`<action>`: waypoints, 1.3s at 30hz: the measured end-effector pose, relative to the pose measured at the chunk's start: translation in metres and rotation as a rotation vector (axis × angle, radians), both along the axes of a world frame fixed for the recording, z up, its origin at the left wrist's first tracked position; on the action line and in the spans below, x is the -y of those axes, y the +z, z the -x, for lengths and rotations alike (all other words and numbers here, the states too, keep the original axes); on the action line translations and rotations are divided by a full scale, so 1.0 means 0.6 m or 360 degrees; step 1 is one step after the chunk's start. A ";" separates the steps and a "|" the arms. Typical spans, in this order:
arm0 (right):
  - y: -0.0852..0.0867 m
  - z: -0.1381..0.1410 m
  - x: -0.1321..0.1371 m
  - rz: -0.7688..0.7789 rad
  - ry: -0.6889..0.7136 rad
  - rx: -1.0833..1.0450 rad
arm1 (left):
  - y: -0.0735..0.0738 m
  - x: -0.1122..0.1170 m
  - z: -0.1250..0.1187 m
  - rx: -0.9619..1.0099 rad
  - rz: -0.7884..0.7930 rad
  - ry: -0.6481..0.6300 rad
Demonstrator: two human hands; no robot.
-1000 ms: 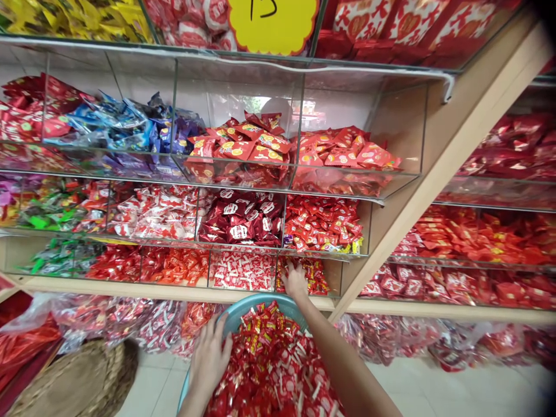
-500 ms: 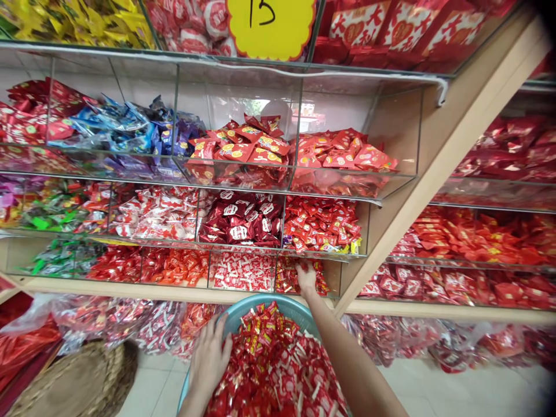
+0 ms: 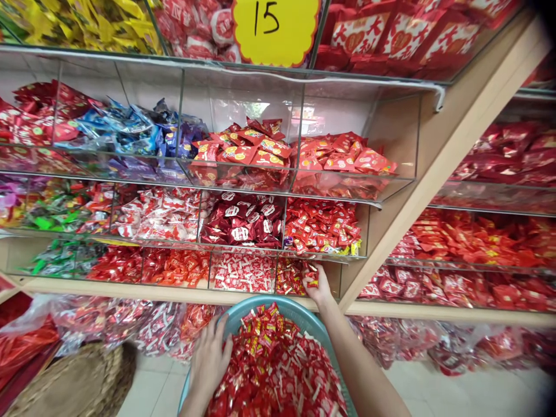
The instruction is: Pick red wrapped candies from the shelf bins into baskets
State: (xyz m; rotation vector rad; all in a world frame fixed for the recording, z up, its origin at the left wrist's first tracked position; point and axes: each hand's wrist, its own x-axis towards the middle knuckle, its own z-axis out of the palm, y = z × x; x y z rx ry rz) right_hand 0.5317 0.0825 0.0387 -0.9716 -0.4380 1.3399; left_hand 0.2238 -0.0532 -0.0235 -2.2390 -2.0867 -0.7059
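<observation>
- At 6 o'clock, the nearest thing is a round blue-green basin [image 3: 310, 322] with a smooth wall, filled high with small wrapped sweets [image 3: 278, 373]; red ones with gold bands lie at its far side, red-and-white ones with pale sticks toward 5 o'clock.
- At 7 o'clock, the left hand [image 3: 211, 350] lies upon the basin's rim, its fingers long and a little apart, not closed.
- At 8 o'clock, on the tiled floor, is a round mat-coloured woven basket [image 3: 73, 379] of thick braided fibre.
- At 5 o'clock, beyond the basin, the right hand [image 3: 320, 286] is at the lowest bin [image 3: 290, 281]; its fingers are bent around a few red-and-gold sweets [image 3: 311, 282], of the same kind as in this bin.
- Above that, toward 7 o'clock from the centre, are shiny dark-red packets [image 3: 241, 227] with white oval labels; the writing is perhaps Chinese, but too small for me to read surely.
- Near 11 o'clock from the centre, pillow-shaped red packets [image 3: 247, 153] carry orange-fruit pictures.
- At 12 o'clock, a yellow price card [image 3: 275, 30] with scalloped red edge shows a handwritten black "15".
</observation>
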 end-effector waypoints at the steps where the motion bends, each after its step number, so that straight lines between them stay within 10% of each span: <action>1: 0.006 0.006 0.011 0.0006 0.0029 -0.0043 | 0.001 0.000 0.000 0.0000 0.0007 0.0001; 12: -0.008 0.115 0.175 0.0370 0.0623 0.0472 | 0.004 0.002 -0.003 0.0013 -0.0019 -0.0005; 23: -0.074 0.168 0.156 0.0349 0.0701 0.0618 | 0.007 0.004 -0.004 0.0062 -0.0038 -0.0005; 39: -0.051 0.165 0.158 0.0238 0.0526 0.0524 | 0.004 0.004 -0.003 0.0027 -0.0045 -0.0008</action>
